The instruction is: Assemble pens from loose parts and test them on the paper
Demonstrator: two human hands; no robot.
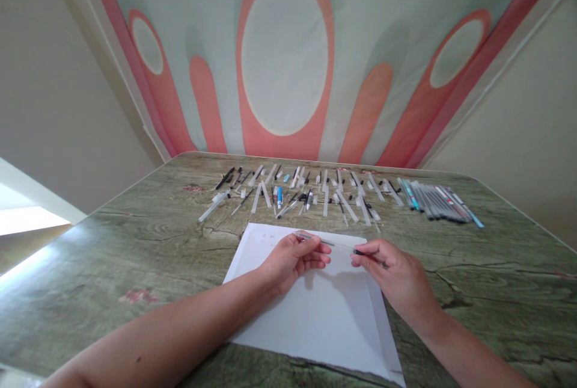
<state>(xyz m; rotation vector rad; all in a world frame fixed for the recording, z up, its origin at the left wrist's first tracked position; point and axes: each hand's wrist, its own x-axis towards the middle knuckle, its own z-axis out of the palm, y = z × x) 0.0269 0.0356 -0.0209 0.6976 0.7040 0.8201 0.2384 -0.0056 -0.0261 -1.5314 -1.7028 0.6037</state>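
My left hand [293, 261] is closed over the white paper, pinching a thin pen refill [325, 242] between thumb and fingers. Its dark stretch points to the right, and a pale tip seems to reach toward my other hand. At the paper's right side, my right hand [396, 270] pinches a small black pen cap [357, 251] with thumb and forefinger. A narrow gap separates the two hands. Beneath both lies the white paper [315, 322], its right edge folded or doubled.
Loose pen parts, such as clear barrels [347, 206], black caps and refills, lie in rows behind the paper. A blue pen piece [280, 197] is among them. Several whole pens [435, 200] lie side by side at the right. The wood-patterned table [180, 243] meets a patterned backdrop [283, 147].
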